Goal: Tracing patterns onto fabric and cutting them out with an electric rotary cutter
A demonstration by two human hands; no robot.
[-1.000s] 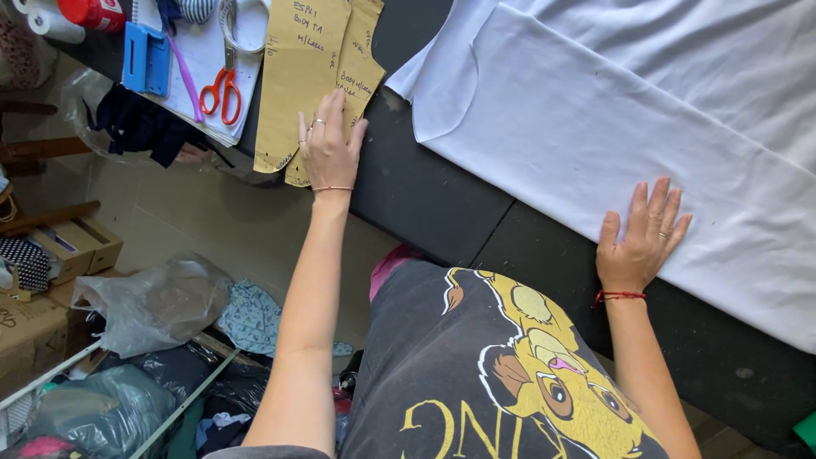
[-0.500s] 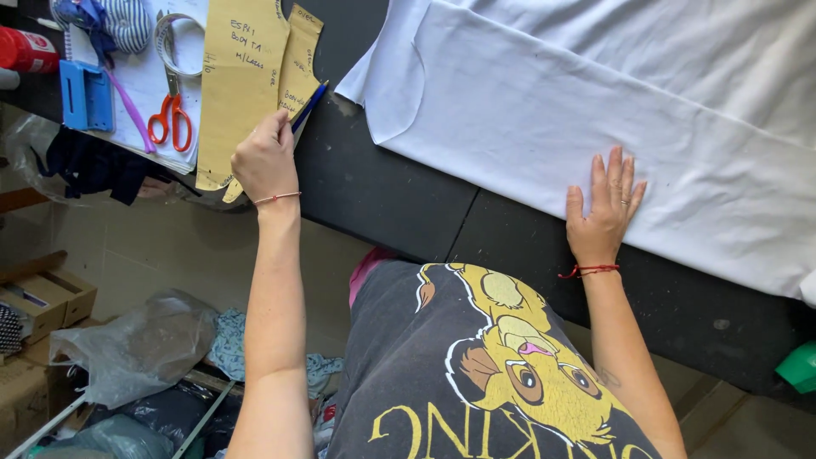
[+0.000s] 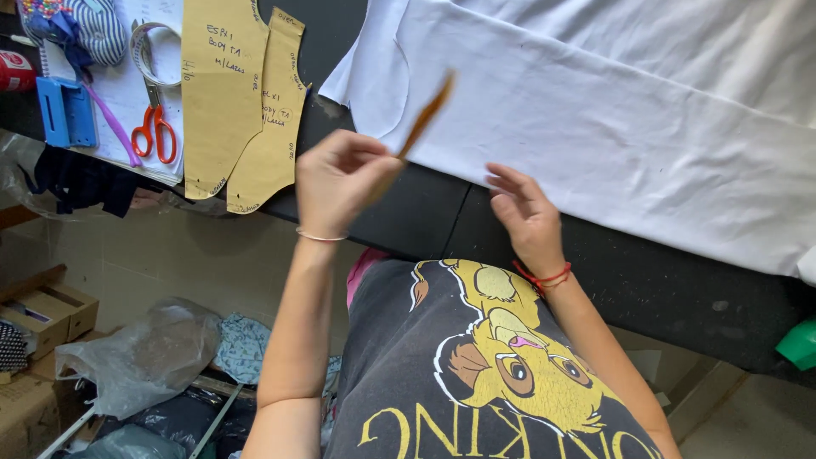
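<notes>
Two hands — the left hand and the right hand. One thin brown stick, blurred. Two tan card pattern pieces at the far left of the worktop. One pair of red-handled scissors, one coiled measuring tape, one blue block — and one white cloth at the right.
</notes>
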